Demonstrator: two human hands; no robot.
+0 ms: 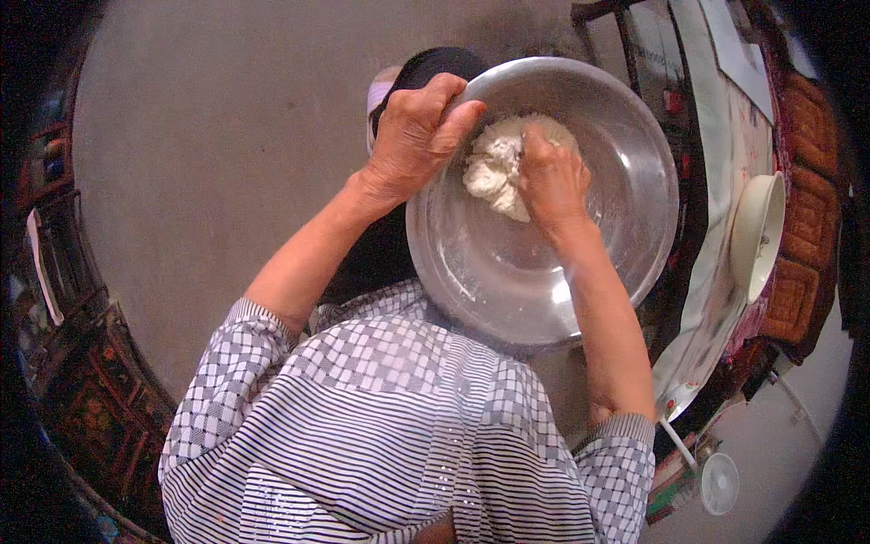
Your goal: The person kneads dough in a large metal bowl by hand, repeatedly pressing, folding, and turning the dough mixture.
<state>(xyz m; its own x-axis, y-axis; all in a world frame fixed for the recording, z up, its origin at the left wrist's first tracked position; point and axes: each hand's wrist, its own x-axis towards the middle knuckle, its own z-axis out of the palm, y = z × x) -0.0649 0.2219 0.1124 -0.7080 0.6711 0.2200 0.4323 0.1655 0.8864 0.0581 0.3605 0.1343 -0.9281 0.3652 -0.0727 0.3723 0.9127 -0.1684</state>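
Observation:
A wide stainless steel bowl (639,204) rests at my lap, tilted a little. My left hand (425,129) grips its upper left rim, with the thumb over the inside edge. Inside the bowl lies a lump of pale, rough dough (493,166) with loose flour around it. My right hand (554,173) is pressed into the right side of the dough, its fingers curled and partly hidden in it. Streaks of flour cling to the bowl's inner wall.
On the right stands a table with a light cloth (707,224), bearing a cream bowl (747,238). Beyond it is a brown cushioned seat (805,211). Dark wooden furniture (95,415) lines the left. Grey floor (197,149) lies between.

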